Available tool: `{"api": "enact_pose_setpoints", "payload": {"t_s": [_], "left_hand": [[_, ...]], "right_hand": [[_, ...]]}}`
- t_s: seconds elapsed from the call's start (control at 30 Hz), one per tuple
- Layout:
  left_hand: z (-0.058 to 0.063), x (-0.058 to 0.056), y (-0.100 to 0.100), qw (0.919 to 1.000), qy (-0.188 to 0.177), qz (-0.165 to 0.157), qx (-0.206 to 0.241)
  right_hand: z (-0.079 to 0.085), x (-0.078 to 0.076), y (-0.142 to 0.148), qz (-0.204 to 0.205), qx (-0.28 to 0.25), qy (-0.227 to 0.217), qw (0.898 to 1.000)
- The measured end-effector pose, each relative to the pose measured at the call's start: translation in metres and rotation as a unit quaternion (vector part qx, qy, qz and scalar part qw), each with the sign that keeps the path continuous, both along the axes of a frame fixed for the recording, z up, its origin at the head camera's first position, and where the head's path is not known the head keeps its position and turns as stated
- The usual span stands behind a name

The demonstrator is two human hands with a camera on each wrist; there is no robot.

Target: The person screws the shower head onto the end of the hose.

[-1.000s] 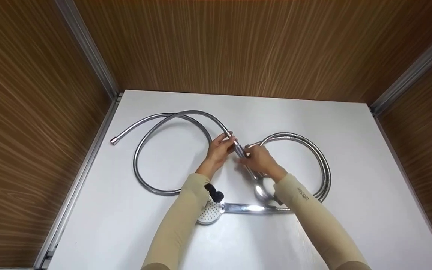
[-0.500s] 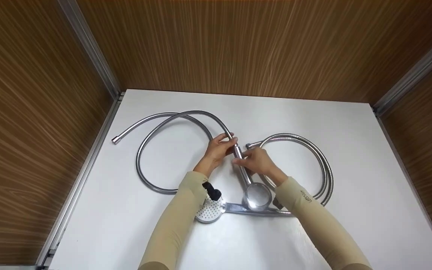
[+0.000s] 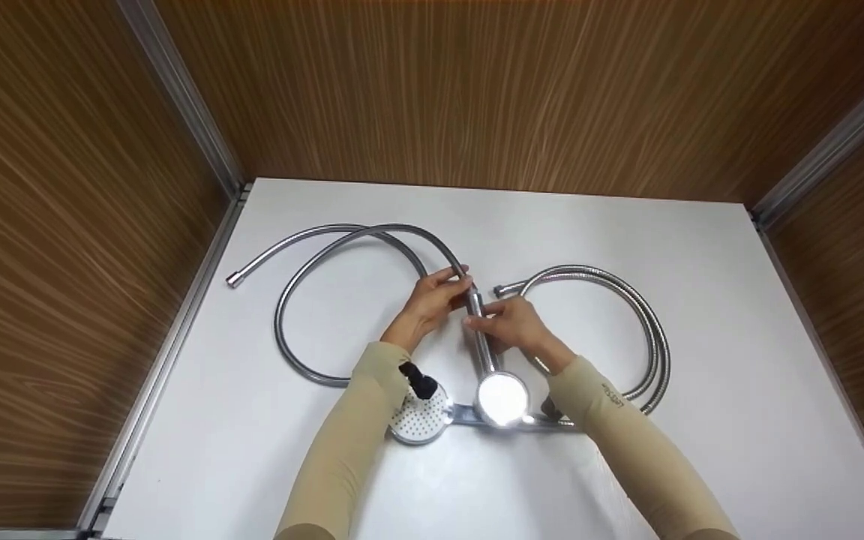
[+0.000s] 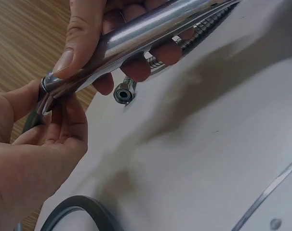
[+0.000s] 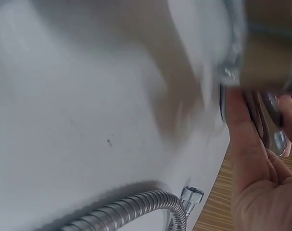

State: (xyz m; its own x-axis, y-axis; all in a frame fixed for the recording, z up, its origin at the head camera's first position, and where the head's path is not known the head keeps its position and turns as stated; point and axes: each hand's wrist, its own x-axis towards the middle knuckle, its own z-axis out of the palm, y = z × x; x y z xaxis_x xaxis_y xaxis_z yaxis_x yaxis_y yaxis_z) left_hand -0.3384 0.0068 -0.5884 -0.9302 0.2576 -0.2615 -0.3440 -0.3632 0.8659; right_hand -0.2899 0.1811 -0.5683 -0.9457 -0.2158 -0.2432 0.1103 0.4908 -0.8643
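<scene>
My right hand (image 3: 514,322) grips the chrome handle of a hand shower (image 3: 483,345), thumb on top and fingers wrapped beneath. Its round head (image 3: 502,399) points toward me, glaring with reflected light. At the handle's far end, my left hand (image 3: 432,304) pinches the end fitting (image 4: 46,98) of a smooth grey shower hose (image 3: 297,277). Fitting and handle end meet in line in the left wrist view. Below the left forearm lies a second hand shower (image 3: 418,420), white dotted face up, its handle partly covered by the held shower's head.
A ribbed metal hose (image 3: 653,330) lies coiled at the right, its loose end nut (image 3: 498,291) close to the right hand. The grey hose loops leftward to a free end (image 3: 233,280). Wood-grain panels (image 3: 432,97) border the white table (image 3: 717,300) at back and sides.
The held hand shower has rolled about its handle, bringing its round head from edge-on to facing up, and the head has swung left and nearer me. Both hands keep their holds.
</scene>
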Motion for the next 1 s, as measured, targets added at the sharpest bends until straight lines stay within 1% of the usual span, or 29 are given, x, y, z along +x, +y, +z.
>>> {"api": "enact_pose_setpoints", "payload": {"t_s": [0.1, 0.23, 0.33, 0.43, 0.53, 0.6, 0.73, 0.9, 1.0], "left_hand": [[-0.002, 0.0, -0.002, 1.0, 0.0, -0.007, 0.004], [-0.004, 0.0, -0.005, 0.9999, -0.001, -0.013, 0.005], [-0.004, 0.001, -0.005, 0.9998, -0.006, -0.016, 0.013], [-0.002, 0.003, -0.004, 0.9997, -0.01, -0.015, 0.019], [0.001, 0.004, -0.001, 0.9998, -0.013, -0.011, 0.015], [0.003, 0.004, 0.0, 0.9998, -0.016, -0.006, 0.006], [0.006, 0.004, 0.002, 0.9997, -0.024, 0.005, -0.006], [0.004, 0.004, 0.002, 0.9993, -0.03, 0.007, -0.021], [0.003, 0.004, 0.001, 0.9987, -0.031, 0.011, -0.039]], "right_hand": [[-0.001, 0.001, -0.002, 0.004, 0.01, 0.01, 1.0], [-0.002, 0.004, -0.002, 0.02, 0.03, 0.029, 0.999], [-0.001, 0.006, -0.001, 0.026, 0.034, 0.036, 0.998], [0.0, 0.007, -0.001, 0.018, 0.033, 0.037, 0.999], [0.003, 0.008, 0.0, 0.004, 0.038, 0.043, 0.998], [0.005, 0.008, 0.0, 0.002, 0.052, 0.061, 0.997], [0.008, 0.008, -0.001, 0.014, 0.08, 0.106, 0.991], [0.006, 0.009, -0.001, 0.012, 0.088, 0.118, 0.989], [0.003, 0.009, -0.002, 0.02, 0.106, 0.151, 0.983]]}}
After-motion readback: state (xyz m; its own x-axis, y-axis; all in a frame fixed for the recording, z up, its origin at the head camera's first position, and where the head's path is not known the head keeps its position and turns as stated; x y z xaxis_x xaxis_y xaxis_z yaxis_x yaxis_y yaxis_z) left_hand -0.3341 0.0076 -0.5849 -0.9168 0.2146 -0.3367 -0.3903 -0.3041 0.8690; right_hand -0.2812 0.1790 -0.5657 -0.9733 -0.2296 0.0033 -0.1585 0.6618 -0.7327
